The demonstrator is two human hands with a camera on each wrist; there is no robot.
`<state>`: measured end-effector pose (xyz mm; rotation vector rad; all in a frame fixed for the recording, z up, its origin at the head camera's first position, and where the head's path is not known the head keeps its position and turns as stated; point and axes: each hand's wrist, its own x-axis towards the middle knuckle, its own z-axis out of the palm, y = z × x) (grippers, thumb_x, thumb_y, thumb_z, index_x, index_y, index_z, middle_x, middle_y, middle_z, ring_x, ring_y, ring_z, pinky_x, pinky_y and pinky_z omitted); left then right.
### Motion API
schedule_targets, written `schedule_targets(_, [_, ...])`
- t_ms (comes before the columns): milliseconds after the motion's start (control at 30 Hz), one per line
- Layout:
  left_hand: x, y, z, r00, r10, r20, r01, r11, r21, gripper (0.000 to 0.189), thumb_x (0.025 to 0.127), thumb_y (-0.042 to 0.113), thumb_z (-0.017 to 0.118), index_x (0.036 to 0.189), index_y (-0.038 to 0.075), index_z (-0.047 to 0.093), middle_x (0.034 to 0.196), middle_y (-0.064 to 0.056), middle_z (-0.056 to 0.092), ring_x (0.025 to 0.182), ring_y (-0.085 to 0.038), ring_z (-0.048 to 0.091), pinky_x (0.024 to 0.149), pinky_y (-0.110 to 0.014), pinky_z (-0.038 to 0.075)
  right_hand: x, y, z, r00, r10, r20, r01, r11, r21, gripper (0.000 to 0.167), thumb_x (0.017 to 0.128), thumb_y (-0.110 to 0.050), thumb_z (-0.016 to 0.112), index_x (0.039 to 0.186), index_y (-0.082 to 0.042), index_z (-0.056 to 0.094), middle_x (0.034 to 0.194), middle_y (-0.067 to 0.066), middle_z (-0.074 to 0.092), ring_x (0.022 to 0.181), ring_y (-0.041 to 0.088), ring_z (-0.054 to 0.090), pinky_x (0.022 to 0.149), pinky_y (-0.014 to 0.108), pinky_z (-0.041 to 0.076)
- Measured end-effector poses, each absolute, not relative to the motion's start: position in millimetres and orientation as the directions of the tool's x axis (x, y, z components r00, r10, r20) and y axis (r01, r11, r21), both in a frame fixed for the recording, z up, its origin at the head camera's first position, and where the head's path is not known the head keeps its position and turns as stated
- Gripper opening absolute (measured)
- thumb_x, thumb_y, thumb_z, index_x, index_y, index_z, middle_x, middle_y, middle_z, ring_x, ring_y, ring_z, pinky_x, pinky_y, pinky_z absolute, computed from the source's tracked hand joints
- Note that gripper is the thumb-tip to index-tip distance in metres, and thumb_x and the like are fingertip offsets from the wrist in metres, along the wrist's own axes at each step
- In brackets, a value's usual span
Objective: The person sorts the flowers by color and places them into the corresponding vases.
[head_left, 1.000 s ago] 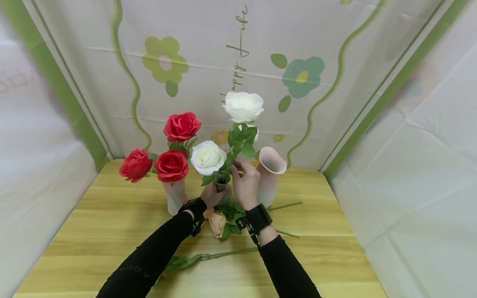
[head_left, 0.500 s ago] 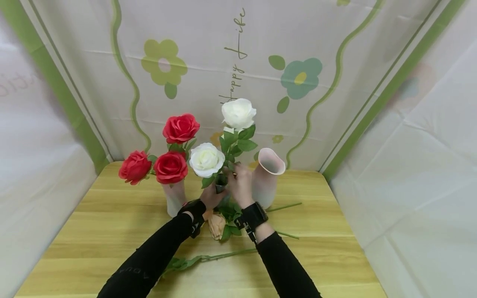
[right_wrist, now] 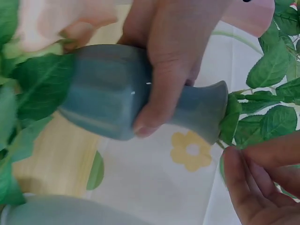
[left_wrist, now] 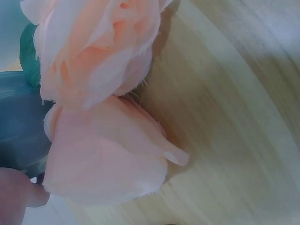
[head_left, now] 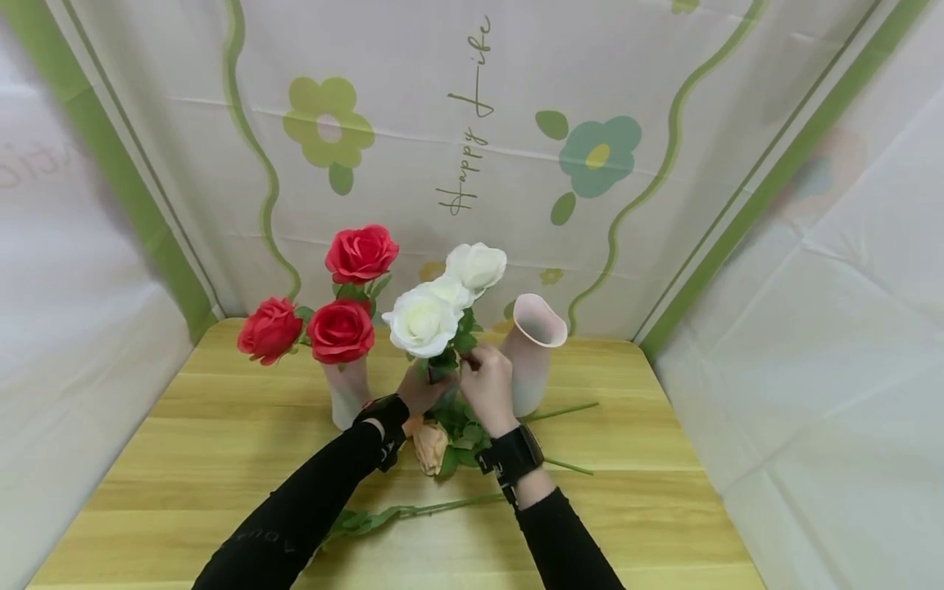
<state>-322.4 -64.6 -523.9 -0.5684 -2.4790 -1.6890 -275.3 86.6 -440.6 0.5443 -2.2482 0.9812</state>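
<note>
My left hand grips a blue-grey vase, its thumb and fingers round the body just below the neck in the right wrist view. White roses stand bunched at the vase's mouth, their green leaves spreading beyond the rim. Close beside that rim, my right hand pinches a thin stem below the white blooms with thumb and fingertips. Peach roses lie on the table by the vase's base; in the head view, the forearms partly hide them.
Left of the hands, a pale vase holds red roses. A pink-and-white vase with a wavy rim stands to the right. A loose green stem lies across the wooden table in front. Printed fabric hangs behind.
The tallest white rose has come down with my right hand, so the white blooms now sit close together. My left hand has stayed on the blue-grey vase.
</note>
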Motion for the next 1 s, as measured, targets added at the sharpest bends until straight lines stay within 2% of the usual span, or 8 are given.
schedule_targets(100, [-319, -63, -517, -0.925, 0.256, 0.281, 0.351, 0.294, 0.889, 0.049, 0.094, 0.014, 0.071, 0.135, -0.003, 0.048, 0.130, -0.022, 0.055, 0.125, -0.037, 0.049, 0.108, -0.048, 0.039, -265, 96, -448, -0.712, -0.087, 0.697, -0.586, 0.620, -0.522, 0.011, 0.088, 0.010, 0.063, 0.088, 0.002, 0.071, 0.084, 0.012, 0.064, 0.074, 0.022, 0.062, 0.066, 0.031, 0.056])
schedule_targets(233, [-317, -63, -514, -0.926, 0.266, 0.268, 0.339, 0.270, 0.901, 0.047, 0.094, 0.012, 0.071, 0.134, -0.001, 0.051, 0.132, -0.019, 0.055, 0.126, -0.036, 0.049, 0.109, -0.045, 0.038, -248, 108, -460, -0.780, -0.047, 0.624, -0.541, 0.551, -0.635, 0.016, 0.092, 0.007, 0.062, 0.106, 0.004, 0.070, 0.089, 0.011, 0.066, 0.078, 0.021, 0.063, 0.068, 0.033, 0.056])
schedule_targets(333, [-315, -63, -511, -0.918, 0.279, 0.280, 0.351, 0.247, 0.903, 0.043, 0.094, 0.009, 0.069, 0.132, -0.001, 0.052, 0.131, -0.019, 0.055, 0.126, -0.035, 0.048, 0.110, -0.044, 0.037, -235, 116, -469, -0.827, -0.048, 0.560, -0.499, 0.522, -0.692, 0.020, 0.092, 0.006, 0.063, 0.111, 0.005, 0.069, 0.091, 0.011, 0.067, 0.078, 0.020, 0.064, 0.066, 0.033, 0.057])
schedule_targets(567, [-300, -62, -491, -0.896, 0.281, 0.343, 0.392, 0.141, 0.909, 0.037, 0.092, -0.007, 0.065, 0.126, -0.009, 0.050, 0.122, -0.027, 0.054, 0.118, -0.045, 0.049, 0.106, -0.053, 0.038, -214, 128, -481, -0.899, -0.206, 0.386, -0.432, 0.568, -0.701, 0.020, 0.092, 0.002, 0.065, 0.112, 0.000, 0.069, 0.089, 0.007, 0.067, 0.078, 0.014, 0.064, 0.064, 0.026, 0.057])
schedule_targets(733, [-295, -61, -483, -0.908, 0.271, 0.319, 0.370, 0.162, 0.915, 0.039, 0.092, -0.008, 0.063, 0.128, -0.009, 0.048, 0.125, -0.028, 0.052, 0.121, -0.046, 0.047, 0.108, -0.054, 0.037, -202, 132, -492, -0.895, -0.328, 0.301, -0.445, 0.630, -0.637, 0.015, 0.092, -0.001, 0.067, 0.107, -0.002, 0.071, 0.091, 0.005, 0.066, 0.080, 0.013, 0.063, 0.067, 0.026, 0.056])
schedule_targets(833, [-309, -63, -504, -0.883, 0.293, 0.368, 0.418, 0.130, 0.899, 0.038, 0.094, 0.000, 0.065, 0.129, -0.006, 0.049, 0.126, -0.026, 0.053, 0.121, -0.044, 0.048, 0.107, -0.054, 0.037, -194, 132, -499, -0.893, -0.372, 0.254, -0.448, 0.676, -0.585, 0.016, 0.090, -0.002, 0.070, 0.106, -0.003, 0.072, 0.093, 0.005, 0.067, 0.081, 0.013, 0.062, 0.068, 0.026, 0.056])
schedule_targets(867, [-320, -65, -521, -0.858, 0.305, 0.413, 0.457, 0.087, 0.885, 0.039, 0.096, 0.006, 0.065, 0.131, -0.001, 0.050, 0.127, -0.021, 0.054, 0.121, -0.038, 0.049, 0.108, -0.049, 0.038, -191, 132, -501, -0.894, -0.378, 0.239, -0.445, 0.693, -0.567, 0.016, 0.089, -0.003, 0.071, 0.105, -0.003, 0.073, 0.093, 0.005, 0.067, 0.081, 0.013, 0.062, 0.068, 0.025, 0.056])
schedule_targets(1000, [-375, -68, -604, -0.814, 0.336, 0.475, 0.518, 0.049, 0.854, 0.048, 0.096, 0.018, 0.068, 0.138, 0.008, 0.048, 0.131, -0.014, 0.053, 0.123, -0.030, 0.050, 0.108, -0.044, 0.039, -183, 127, -504, -0.895, -0.406, 0.186, -0.440, 0.734, -0.517, 0.015, 0.086, -0.004, 0.074, 0.101, -0.002, 0.074, 0.091, 0.004, 0.066, 0.081, 0.012, 0.061, 0.066, 0.025, 0.055])
